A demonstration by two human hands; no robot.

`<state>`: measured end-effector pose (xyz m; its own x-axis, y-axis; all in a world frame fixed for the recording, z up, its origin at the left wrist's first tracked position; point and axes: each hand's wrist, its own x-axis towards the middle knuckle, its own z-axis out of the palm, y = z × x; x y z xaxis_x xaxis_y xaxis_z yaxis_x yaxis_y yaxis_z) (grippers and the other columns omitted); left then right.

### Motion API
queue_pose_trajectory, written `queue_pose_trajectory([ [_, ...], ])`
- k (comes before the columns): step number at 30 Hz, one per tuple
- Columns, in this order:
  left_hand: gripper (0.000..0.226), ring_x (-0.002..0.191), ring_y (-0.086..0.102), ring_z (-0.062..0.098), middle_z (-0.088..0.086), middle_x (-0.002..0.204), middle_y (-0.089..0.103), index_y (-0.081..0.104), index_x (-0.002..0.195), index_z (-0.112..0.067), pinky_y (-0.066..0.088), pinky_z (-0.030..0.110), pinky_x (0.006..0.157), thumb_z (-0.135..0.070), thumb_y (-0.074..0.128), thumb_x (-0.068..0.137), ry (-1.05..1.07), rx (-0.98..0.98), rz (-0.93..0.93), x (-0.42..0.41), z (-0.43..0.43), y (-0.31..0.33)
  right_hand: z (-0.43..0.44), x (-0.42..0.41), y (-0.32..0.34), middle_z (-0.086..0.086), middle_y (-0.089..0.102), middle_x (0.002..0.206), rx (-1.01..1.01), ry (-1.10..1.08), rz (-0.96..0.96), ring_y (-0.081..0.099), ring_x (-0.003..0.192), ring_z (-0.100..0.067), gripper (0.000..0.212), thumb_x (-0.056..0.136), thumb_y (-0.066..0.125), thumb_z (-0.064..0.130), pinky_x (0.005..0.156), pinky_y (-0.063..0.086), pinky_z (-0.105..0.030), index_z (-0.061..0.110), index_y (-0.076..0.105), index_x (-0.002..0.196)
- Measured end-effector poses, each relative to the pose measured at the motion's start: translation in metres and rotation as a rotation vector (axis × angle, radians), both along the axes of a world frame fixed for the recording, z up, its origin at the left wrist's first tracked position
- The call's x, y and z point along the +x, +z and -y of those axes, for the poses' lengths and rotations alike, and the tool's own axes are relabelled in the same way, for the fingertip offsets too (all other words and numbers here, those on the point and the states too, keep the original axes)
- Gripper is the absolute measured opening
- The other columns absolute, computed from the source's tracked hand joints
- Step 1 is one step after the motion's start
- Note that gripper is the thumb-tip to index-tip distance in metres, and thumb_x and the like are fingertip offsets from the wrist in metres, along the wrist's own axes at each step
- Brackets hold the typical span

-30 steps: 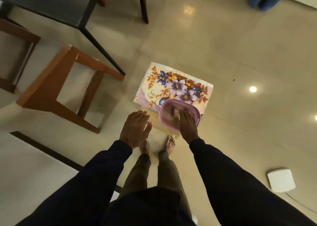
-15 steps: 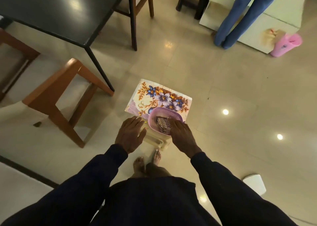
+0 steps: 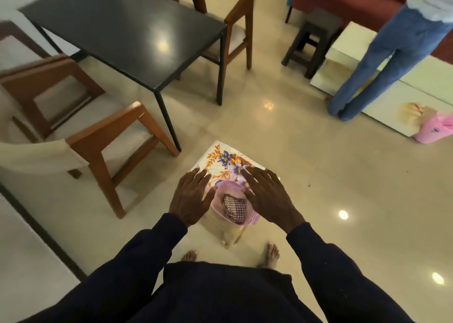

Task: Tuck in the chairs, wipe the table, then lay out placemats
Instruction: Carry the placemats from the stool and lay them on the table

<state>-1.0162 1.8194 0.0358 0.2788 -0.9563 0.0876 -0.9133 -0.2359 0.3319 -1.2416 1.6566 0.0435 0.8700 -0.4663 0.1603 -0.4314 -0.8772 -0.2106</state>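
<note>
Two grips, the person's bare hands, are held palm-down over a pink basket point(image 3: 253, 218). The left grip point(image 3: 190, 197) is open, fingers straight and spread, above the basket's left rim; the right grip point(image 3: 268, 200) is likewise open over the right rim. Neither holds anything, and contact with the basket cannot be confirmed. A folded checked cloth point(image 3: 232, 207) lies inside the basket. The basket sits on the near part of a floral placemat point(image 3: 225, 158), which rests on a beige stool point(image 3: 231, 234) on the tiled floor point(image 3: 306, 151); whether it is one mat or a stack cannot be told. The black table point(image 3: 127, 33) stands beyond and to the left. One wooden armchair point(image 3: 117, 126) stands apart from the table's near corner; a second chair point(image 3: 240, 28) stands at its right end. Another person in jeans point(image 3: 382, 65) stands at upper right.
</note>
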Motion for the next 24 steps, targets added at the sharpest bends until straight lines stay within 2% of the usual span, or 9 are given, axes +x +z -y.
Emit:
queue_pose_trajectory([
  [3, 0.061, 0.141, 0.057, 0.037, 0.017, 0.146, 0.064, 0.066, 0.139, -0.005, 0.045, 0.057, 0.117, -0.052, 0.041, 0.109, 0.102, -0.027, -0.006, -0.04, 0.018, -0.005, 0.037, -0.017, -0.001, -0.016, 0.061, 0.152, -0.013, 0.113, 0.029, 0.057, 0.141, -0.036, 0.058, 0.105, 0.062, 0.041, 0.118, 0.044, -0.061, 0.01, 0.052, 0.153],
  [5, 0.059, 0.14, 0.058, 0.036, 0.015, 0.146, 0.065, 0.067, 0.139, -0.007, 0.046, 0.056, 0.116, -0.052, 0.044, 0.108, 0.168, -0.056, -0.026, -0.067, 0.023, -0.004, 0.054, -0.028, 0.001, -0.016, 0.059, 0.153, 0.021, 0.149, 0.029, 0.055, 0.144, -0.036, 0.055, 0.109, 0.052, 0.042, 0.119, 0.042, -0.063, 0.01, 0.052, 0.154],
  [8, 0.055, 0.137, 0.06, 0.037, 0.016, 0.142, 0.067, 0.067, 0.137, -0.006, 0.045, 0.054, 0.116, -0.047, 0.046, 0.108, 0.248, -0.097, 0.044, -0.109, 0.043, 0.005, 0.091, -0.045, 0.007, -0.015, 0.057, 0.156, 0.021, 0.227, -0.014, 0.052, 0.147, -0.036, 0.057, 0.11, 0.039, 0.044, 0.12, 0.04, -0.063, 0.01, 0.053, 0.155],
  [13, 0.051, 0.136, 0.06, 0.039, 0.018, 0.143, 0.066, 0.065, 0.139, -0.005, 0.045, 0.054, 0.117, -0.042, 0.05, 0.108, 0.377, -0.084, 0.101, -0.157, 0.048, 0.013, 0.124, -0.056, 0.009, -0.014, 0.051, 0.162, 0.029, 0.381, -0.061, 0.046, 0.151, -0.035, 0.062, 0.113, 0.03, 0.05, 0.124, 0.033, -0.062, 0.011, 0.049, 0.158],
  [17, 0.053, 0.137, 0.059, 0.04, 0.019, 0.147, 0.063, 0.064, 0.141, -0.004, 0.043, 0.053, 0.117, -0.042, 0.05, 0.107, 0.481, -0.092, 0.121, -0.168, 0.048, 0.019, 0.133, -0.046, 0.013, -0.014, 0.052, 0.161, 0.028, 0.466, -0.051, 0.049, 0.15, -0.035, 0.066, 0.112, 0.028, 0.052, 0.124, 0.034, -0.062, 0.01, 0.049, 0.158],
  [21, 0.056, 0.136, 0.059, 0.042, 0.023, 0.147, 0.062, 0.062, 0.142, -0.001, 0.046, 0.056, 0.115, -0.043, 0.049, 0.107, 0.546, -0.117, 0.138, -0.163, 0.057, 0.02, 0.142, -0.034, 0.018, -0.012, 0.05, 0.163, -0.005, 0.505, -0.021, 0.047, 0.151, -0.034, 0.06, 0.112, 0.035, 0.047, 0.125, 0.032, -0.061, 0.012, 0.043, 0.161],
  [24, 0.057, 0.133, 0.061, 0.044, 0.024, 0.144, 0.063, 0.063, 0.139, -0.001, 0.048, 0.057, 0.112, -0.045, 0.047, 0.107, 0.57, -0.123, 0.118, -0.171, 0.071, 0.019, 0.156, -0.028, 0.017, -0.013, 0.052, 0.161, -0.035, 0.548, -0.006, 0.048, 0.15, -0.034, 0.057, 0.111, 0.053, 0.04, 0.124, 0.029, -0.059, 0.013, 0.042, 0.16],
])
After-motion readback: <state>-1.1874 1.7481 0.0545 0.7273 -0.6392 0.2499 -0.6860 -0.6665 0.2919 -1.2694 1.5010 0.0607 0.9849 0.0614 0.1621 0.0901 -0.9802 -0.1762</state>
